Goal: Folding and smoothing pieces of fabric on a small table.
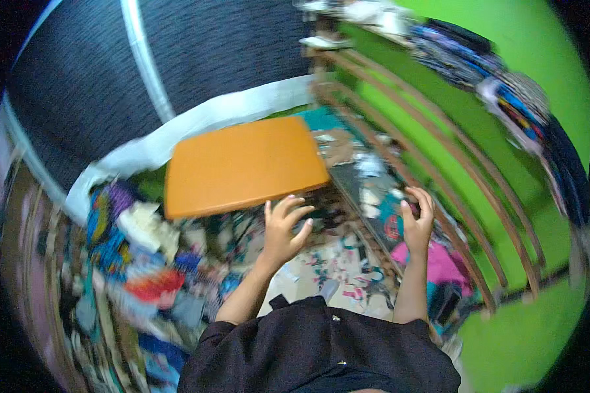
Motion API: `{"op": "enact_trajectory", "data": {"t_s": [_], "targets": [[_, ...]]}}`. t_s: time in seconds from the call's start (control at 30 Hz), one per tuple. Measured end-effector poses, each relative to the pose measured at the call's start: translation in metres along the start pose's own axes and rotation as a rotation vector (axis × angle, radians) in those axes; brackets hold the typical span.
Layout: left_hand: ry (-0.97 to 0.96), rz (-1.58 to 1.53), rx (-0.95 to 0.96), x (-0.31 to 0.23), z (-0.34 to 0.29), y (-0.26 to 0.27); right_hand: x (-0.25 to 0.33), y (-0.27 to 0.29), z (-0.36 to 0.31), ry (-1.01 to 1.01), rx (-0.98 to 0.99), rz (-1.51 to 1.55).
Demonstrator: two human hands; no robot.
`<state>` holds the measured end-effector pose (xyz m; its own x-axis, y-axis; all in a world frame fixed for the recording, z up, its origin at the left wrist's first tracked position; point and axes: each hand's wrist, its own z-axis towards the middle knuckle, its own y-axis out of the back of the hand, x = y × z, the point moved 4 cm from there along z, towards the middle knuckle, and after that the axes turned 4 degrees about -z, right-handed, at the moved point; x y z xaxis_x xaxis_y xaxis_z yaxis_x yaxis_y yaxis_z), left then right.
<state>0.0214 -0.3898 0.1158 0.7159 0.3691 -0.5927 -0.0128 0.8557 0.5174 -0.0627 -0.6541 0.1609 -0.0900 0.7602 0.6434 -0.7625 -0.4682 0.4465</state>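
Just beyond your left hand: an orange bench with a flat, round-cornered top, its near edge towards you.
Bench's long axis: left to right across your view, slightly slanted, the right end farther from you than the left.
Nearer hand: your left one, at the near edge, right of its middle; the bench lies far and left of it. You cannot tell through the blur whether the fingertips touch.
Left grip: released, fingers spread and a little bent, nothing seen in it.
Right hand: well apart from your left, right of the bench's right end, so the bench lies across to its left.
Right grip: released, fingers curved and thumb apart, nothing seen in it.
Scraps: strewn on the floor between your hands and nearer you.
Red cloth: left of your left hand, among other fabrics.
Pink cloth: near and right of your right hand.
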Motion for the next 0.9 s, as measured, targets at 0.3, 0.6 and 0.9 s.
{"op": "enact_trajectory", "data": {"t_s": [0.3,0.6,0.9], "targets": [[0.603,0.358,-0.316,0.076,-0.153,0.157,0.121,-0.247,-0.059,0.204,0.536,0.356],[0.743,0.584,-0.588,0.165,-0.220,0.251,0.234,-0.385,-0.126,0.399,0.868,0.501],[0.886,0.788,-0.695,0.345,-0.271,0.387,0.359,-0.546,-0.187,0.631,1.104,0.607]]}}
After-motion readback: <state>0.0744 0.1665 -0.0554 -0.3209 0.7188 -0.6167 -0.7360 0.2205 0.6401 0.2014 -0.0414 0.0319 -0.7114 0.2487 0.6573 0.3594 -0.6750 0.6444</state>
